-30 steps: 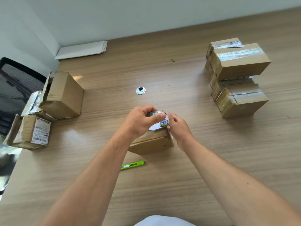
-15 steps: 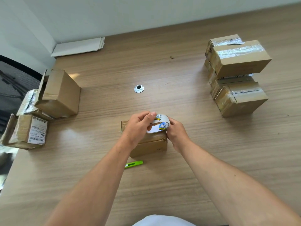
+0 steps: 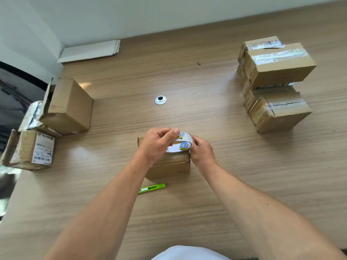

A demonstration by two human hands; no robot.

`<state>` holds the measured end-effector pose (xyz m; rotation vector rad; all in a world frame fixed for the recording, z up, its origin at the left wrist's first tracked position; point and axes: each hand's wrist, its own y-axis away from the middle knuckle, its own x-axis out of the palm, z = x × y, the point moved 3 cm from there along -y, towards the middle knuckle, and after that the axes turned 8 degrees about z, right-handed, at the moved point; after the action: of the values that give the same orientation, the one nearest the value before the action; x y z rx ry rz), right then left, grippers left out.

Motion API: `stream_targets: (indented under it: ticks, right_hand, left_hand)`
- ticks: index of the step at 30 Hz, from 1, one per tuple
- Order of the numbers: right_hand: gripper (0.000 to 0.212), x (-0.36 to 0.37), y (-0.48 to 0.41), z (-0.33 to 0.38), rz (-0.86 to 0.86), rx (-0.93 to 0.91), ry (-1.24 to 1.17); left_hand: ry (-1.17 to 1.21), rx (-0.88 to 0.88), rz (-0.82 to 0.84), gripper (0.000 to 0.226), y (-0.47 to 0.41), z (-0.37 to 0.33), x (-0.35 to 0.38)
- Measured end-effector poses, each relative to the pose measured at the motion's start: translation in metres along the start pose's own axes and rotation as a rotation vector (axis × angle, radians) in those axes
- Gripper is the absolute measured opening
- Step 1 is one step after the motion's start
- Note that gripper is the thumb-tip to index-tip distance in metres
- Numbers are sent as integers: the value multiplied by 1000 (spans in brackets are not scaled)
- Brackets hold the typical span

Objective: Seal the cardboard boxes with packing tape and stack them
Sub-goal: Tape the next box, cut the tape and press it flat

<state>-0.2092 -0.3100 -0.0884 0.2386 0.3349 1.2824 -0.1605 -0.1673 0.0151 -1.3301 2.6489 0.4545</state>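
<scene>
Risks from here, my read: the tape end is looking hard to find on the tape roll (image 3: 183, 145). If it is lifting unevenly, it is going to split into a sliver or stick back down. Neither of the hands is pressing on the flaps of the small box (image 3: 169, 168), so a first pull of tape is likely dragging that light box across the worktop (image 3: 216, 194), or laying the strip crooked off the seam. The green cutter (image 3: 152, 188) is lying just in front of the box, apart from it and within reach of a forearm sweep.

The left hand (image 3: 157, 144) is clamping the roll from above, fingers curled over it and thumb across the rim. The right hand (image 3: 201, 152) is curling against the roll's right edge, fingertips pinching at it. I cannot tell whether a free end is up.

The roll is sitting over the box top at centre. The taped stack (image 3: 277, 70) is waiting far right and the open boxes (image 3: 69, 107) far left.
</scene>
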Motion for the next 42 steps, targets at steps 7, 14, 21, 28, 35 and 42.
stream_targets:
  ticks: [7, 14, 21, 28, 35, 42]
  right_hand:
    - [41, 0, 6, 3, 4, -82, 53]
    - [68, 8, 5, -5, 91, -20, -51]
    - [91, 15, 17, -6, 158, 12, -91]
    - [91, 17, 18, -5, 136, 20, -86]
    - [52, 15, 22, 3, 98, 9, 18]
    - [62, 16, 20, 4, 86, 25, 155]
  left_hand:
    - [-180, -23, -23, 50, 9, 9, -33]
    - [-199, 1, -67, 46, 10, 6, -28]
    - [-101, 20, -76, 48, 13, 8, -27]
    - [-59, 73, -120, 49, 14, 3, -19]
    - [-93, 51, -138, 37, 10, 6, -17]
    - [127, 11, -179, 58, 12, 15, -13]
